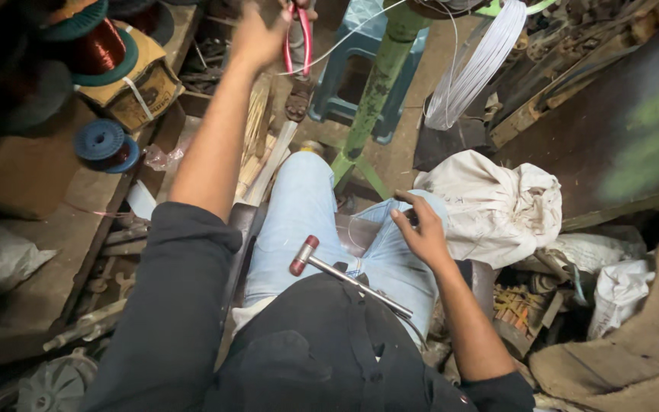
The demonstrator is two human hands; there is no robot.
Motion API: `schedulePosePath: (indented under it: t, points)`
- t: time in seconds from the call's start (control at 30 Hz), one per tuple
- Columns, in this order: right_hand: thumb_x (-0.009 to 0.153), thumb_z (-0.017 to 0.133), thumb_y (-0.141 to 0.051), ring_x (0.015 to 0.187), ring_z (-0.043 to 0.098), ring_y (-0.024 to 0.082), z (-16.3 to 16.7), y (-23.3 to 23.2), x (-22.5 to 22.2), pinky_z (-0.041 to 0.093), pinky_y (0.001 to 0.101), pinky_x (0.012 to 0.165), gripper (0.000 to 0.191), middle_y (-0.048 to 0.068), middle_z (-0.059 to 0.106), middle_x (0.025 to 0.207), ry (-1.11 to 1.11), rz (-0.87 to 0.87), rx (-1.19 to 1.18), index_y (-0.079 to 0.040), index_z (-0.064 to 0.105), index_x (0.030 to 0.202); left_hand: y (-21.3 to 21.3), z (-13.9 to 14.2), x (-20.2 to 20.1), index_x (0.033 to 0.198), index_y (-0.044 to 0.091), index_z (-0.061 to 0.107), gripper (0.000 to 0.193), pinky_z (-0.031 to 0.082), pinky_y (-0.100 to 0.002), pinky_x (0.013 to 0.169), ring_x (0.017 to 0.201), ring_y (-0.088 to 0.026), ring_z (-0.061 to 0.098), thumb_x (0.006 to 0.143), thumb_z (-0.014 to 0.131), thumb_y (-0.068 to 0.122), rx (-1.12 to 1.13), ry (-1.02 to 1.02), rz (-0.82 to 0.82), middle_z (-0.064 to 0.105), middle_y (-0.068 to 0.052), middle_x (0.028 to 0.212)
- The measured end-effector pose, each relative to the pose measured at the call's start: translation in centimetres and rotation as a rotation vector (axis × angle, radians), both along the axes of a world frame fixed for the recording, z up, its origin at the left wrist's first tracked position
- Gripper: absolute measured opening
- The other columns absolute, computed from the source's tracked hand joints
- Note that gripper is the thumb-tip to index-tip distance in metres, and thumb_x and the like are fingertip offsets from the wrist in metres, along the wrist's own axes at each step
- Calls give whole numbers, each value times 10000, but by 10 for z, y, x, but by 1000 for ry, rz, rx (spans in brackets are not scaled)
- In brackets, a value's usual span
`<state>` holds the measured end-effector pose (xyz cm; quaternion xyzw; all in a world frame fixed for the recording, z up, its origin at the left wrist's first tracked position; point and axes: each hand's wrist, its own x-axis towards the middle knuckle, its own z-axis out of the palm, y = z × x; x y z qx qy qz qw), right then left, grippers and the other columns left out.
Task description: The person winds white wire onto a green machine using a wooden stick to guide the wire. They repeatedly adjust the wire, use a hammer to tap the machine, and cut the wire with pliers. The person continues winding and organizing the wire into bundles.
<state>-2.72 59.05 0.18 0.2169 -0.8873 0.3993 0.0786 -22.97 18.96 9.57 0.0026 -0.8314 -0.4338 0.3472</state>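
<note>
- Left hand (257, 38): raised, extended forward, gripping red-handled pliers (297, 42) beside a thin white wire (345, 38).
- Right hand (421, 229): resting on right thigh, fingers pinching the wire.
- Small hammer (345, 276): lying across the lap.

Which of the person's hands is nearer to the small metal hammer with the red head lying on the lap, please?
The right. The right hand rests on the jeans just beside the small metal hammer with the red head; the left hand is stretched far forward, gripping the pink-handled pliers.
</note>
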Motion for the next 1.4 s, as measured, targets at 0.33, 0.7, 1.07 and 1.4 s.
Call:
schedulePosePath:
  t: [0.33, 0.7, 1.07, 1.4]
  points:
    - [1068, 478, -378, 1065, 715, 191, -4, -52, -34, 590, 311, 858, 456, 114, 624, 1316, -574, 209, -716, -50, 486, 1385, 81, -67, 101, 1152, 108, 572, 413, 526, -341, 791, 931, -121, 622, 1077, 468, 500, 583, -398, -573, 617, -12, 961]
    - [888, 694, -154, 964, 585, 110, -10, -42, 30, 490, 277, 852, 525, 20, 614, 1124, -564, 89, -924, -21, 529, 1369, 156, -100, 157, 1130, 37, 665, 334, 466, -451, 965, 1069, -372, 593, 1108, 457, 297, -40, -185, -858, 642, -189, 1100]
    - [944, 615, -147, 1142, 657, 243, 163, -33, -23, 545, 384, 996, 548, 257, 608, 1443, -603, 336, -812, 48, 464, 1434, 105, 27, 169, 1254, 33, 600, 234, 522, -377, 967, 1106, -288, 635, 1028, 583, 90, 223, 207, -370, 562, -147, 1251]
    - [979, 597, -179, 1120, 704, 402, 164, -54, -71, 561, 557, 967, 443, 236, 680, 1274, -717, 276, -1037, 25, 504, 1361, 121, 51, 180, 1238, 108, 620, 241, 360, -496, 1145, 1353, -381, 464, 1008, 666, 164, -372, 552, -13, 526, -121, 1378]
